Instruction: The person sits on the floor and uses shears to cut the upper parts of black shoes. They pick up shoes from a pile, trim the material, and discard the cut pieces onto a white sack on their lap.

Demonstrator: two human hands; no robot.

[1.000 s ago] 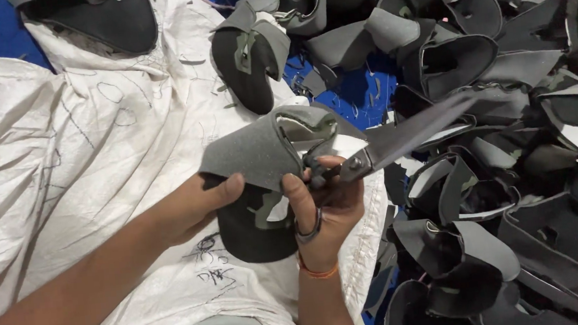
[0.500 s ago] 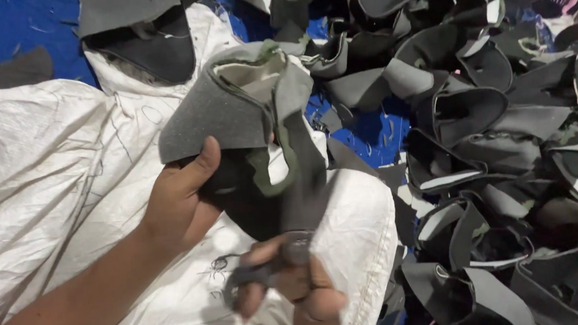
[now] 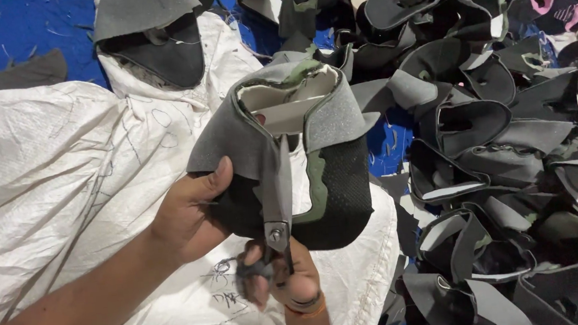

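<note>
My left hand (image 3: 192, 209) grips a grey and black shoe upper (image 3: 301, 147) with a green stripe and a pale lining, thumb pressed on its grey suede side. It is held upright over the white sack, opening turned toward me. My right hand (image 3: 282, 278) is closed on the handles of a pair of scissors (image 3: 275, 205). The blades point up along the front of the upper, near its grey edge. An orange band sits on my right wrist.
A white woven sack (image 3: 58, 155) covers the left and middle, with another grey and black upper (image 3: 152, 35) lying at its top. A large heap of similar dark shoe uppers (image 3: 496, 144) fills the right side. Blue floor sheet (image 3: 6, 34) shows at top left.
The upper has been lifted and turned so its opening faces me. The scissors swung from pointing right, came down near my body, then rose so the blades lie against the upper's front.
</note>
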